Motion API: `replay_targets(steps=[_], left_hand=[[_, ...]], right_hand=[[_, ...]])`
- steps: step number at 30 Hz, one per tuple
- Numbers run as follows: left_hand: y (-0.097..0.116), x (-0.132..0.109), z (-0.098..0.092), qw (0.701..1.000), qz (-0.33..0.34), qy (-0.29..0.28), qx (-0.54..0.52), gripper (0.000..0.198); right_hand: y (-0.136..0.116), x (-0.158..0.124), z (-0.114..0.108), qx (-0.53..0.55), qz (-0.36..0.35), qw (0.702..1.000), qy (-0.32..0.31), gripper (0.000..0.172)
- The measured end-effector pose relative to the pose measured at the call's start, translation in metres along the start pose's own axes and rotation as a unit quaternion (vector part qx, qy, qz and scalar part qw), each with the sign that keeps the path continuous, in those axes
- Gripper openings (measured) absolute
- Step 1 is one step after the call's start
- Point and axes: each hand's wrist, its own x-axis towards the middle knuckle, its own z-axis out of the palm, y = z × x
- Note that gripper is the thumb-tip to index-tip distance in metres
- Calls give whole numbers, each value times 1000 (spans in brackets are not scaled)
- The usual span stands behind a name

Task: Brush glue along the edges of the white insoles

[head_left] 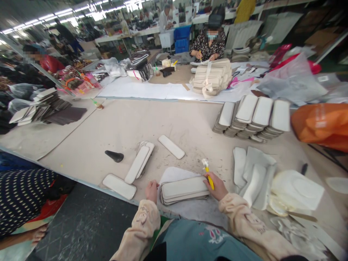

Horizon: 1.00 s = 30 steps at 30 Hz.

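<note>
My right hand (216, 186) grips a yellow-handled brush (209, 177) with white paste on its bristles, at the right end of a stack of pale rounded-rectangle panels (185, 188). My left hand (151, 190) is closed beside the stack's left end, its fingers curled; whether anything is in them I cannot make out. Under the stack lies a whitish sheet (174, 172). A second, fanned pile of panels (139, 163) sits further left, with one single panel (119, 186) near the table edge and another panel (171, 146) beyond the stack.
A black tapered object (114, 156) lies left on the table (130, 119). Rows of stacked panels (252, 116) stand at the back right, beside an orange bag (320, 123). Nearer, on the right, is a white paste-smeared container (297, 188). Across the table, a co-worker (209, 41) handles a yellow tool.
</note>
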Motion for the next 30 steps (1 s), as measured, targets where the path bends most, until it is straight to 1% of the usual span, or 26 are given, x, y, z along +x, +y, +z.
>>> replay_targets(steps=[1, 3, 4, 6, 7, 8, 9, 10, 12, 14, 19, 22, 25, 30], left_hand=[[-4, -1, -6, 1000, -5, 12, 10, 40], [-9, -4, -17, 999, -2, 39, 37, 40], [-10, -7, -22, 997, 9, 53, 50, 39], [-7, -12, -27, 992, 59, 64, 89, 42], [-4, -15, -27, 988, 91, 54, 114, 44], [1, -18, -26, 983, 118, 32, 140, 44], [6, -21, -25, 977, 136, 5, 163, 43], [11, -23, -23, 974, 139, -23, 178, 43], [18, -27, -20, 974, 112, -61, 185, 43], [21, -31, -18, 977, 80, -81, 182, 41], [14, -41, -15, 978, 51, -116, 164, 33], [10, -44, -12, 982, 39, -118, 140, 26], [7, -45, -9, 989, 26, -109, 99, 20], [2, -48, -8, 997, -6, -81, -15, 18]], right_hand=[[0, 0, 0, 0, 0, 1000, 0, 14], [0, 0, 0, 0, 2, 1000, -2, 14], [0, 0, -1, 0, 2, 1000, -2, 14], [-1, 0, -2, 1, 4, 1000, -3, 15], [-2, 1, -3, 1, 4, 1000, -4, 15], [-3, 1, -3, 2, 5, 1000, -5, 15], [-3, 1, -4, 3, 6, 1000, -7, 15], [-4, 1, -5, 5, 8, 1000, -10, 16], [-4, 1, -6, 7, 19, 1000, -15, 16], [-3, 0, -6, 11, 35, 999, -21, 17], [-2, -1, -7, 33, 60, 997, -29, 19], [-7, -1, -9, 42, 59, 997, -24, 18], [-13, -1, -12, 49, 62, 997, -20, 18], [-20, -3, -14, 74, 103, 992, -18, 23]])
